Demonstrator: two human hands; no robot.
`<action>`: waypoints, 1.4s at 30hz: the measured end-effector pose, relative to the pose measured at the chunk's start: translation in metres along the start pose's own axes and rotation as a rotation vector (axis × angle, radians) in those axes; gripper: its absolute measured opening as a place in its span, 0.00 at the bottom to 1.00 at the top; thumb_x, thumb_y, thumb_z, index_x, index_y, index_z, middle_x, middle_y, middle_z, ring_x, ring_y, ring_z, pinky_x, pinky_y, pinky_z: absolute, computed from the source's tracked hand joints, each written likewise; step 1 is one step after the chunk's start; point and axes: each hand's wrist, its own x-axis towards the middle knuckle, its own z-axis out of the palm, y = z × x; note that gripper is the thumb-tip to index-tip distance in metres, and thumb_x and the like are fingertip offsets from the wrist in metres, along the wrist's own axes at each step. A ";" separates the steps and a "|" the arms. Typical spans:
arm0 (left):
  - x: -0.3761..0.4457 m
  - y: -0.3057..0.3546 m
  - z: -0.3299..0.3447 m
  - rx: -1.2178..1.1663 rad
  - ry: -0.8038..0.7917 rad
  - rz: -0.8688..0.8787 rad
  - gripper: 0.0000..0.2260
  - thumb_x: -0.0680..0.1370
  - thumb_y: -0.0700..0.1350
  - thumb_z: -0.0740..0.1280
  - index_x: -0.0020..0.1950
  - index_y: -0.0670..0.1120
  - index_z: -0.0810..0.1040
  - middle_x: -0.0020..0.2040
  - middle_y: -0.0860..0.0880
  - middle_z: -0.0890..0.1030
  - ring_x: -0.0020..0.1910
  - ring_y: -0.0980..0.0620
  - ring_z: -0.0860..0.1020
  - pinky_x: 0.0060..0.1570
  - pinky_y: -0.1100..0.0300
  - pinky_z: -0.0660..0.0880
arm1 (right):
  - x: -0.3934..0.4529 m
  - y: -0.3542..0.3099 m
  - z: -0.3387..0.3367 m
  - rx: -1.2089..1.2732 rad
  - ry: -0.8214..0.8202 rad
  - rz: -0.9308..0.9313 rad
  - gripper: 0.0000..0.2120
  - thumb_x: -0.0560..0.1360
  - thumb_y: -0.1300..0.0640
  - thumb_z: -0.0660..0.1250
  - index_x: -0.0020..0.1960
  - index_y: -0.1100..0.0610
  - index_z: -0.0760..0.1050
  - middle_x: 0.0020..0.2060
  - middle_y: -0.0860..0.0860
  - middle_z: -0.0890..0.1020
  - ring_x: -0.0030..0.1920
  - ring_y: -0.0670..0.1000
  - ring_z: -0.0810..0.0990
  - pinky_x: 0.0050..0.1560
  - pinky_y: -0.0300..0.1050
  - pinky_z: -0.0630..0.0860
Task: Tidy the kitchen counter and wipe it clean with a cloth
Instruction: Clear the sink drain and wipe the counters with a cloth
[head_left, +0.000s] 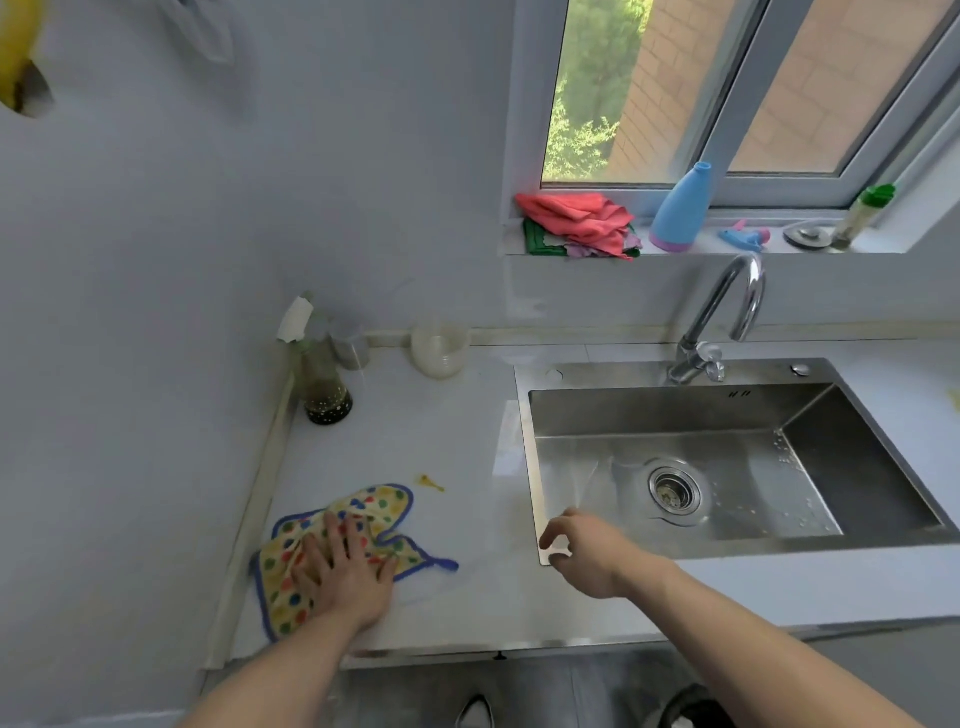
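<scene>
Glossy white counter (457, 431), brushed stainless-steel sink (675, 415), shiny chrome tap (727, 312), soft dotted fabric cloth (379, 506).

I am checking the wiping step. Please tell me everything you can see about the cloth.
The cloth is soft, pale yellow fabric with red, green, blue and orange dots and a blue stitched edge, with a small blue loop at one corner. It lies crumpled and partly folded on the white counter, near its front left edge. The left hand presses on it with spread fingers. A small yellow stain lies just beyond it, untouched.

White counter (457, 431), dotted cloth (384, 506), bottle (324, 384), stain (431, 483)
</scene>
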 end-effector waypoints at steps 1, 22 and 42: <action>0.007 0.001 -0.006 -0.011 -0.019 -0.013 0.41 0.79 0.69 0.51 0.79 0.50 0.30 0.77 0.47 0.25 0.77 0.35 0.32 0.75 0.34 0.38 | 0.000 0.001 0.000 0.004 0.002 0.007 0.12 0.78 0.52 0.64 0.61 0.48 0.77 0.61 0.47 0.73 0.58 0.51 0.77 0.57 0.40 0.71; 0.005 0.137 0.033 0.421 -0.203 0.718 0.32 0.81 0.65 0.44 0.79 0.58 0.32 0.77 0.54 0.26 0.75 0.45 0.24 0.72 0.39 0.27 | -0.029 0.066 0.016 0.069 0.000 0.225 0.11 0.78 0.51 0.62 0.58 0.44 0.77 0.60 0.46 0.74 0.55 0.48 0.78 0.58 0.41 0.72; 0.074 0.054 -0.048 0.103 -0.203 0.181 0.30 0.81 0.63 0.48 0.80 0.61 0.39 0.79 0.57 0.31 0.77 0.41 0.28 0.74 0.35 0.35 | -0.022 0.048 0.045 0.077 -0.064 0.140 0.09 0.77 0.53 0.62 0.56 0.43 0.76 0.60 0.44 0.73 0.51 0.44 0.76 0.56 0.38 0.71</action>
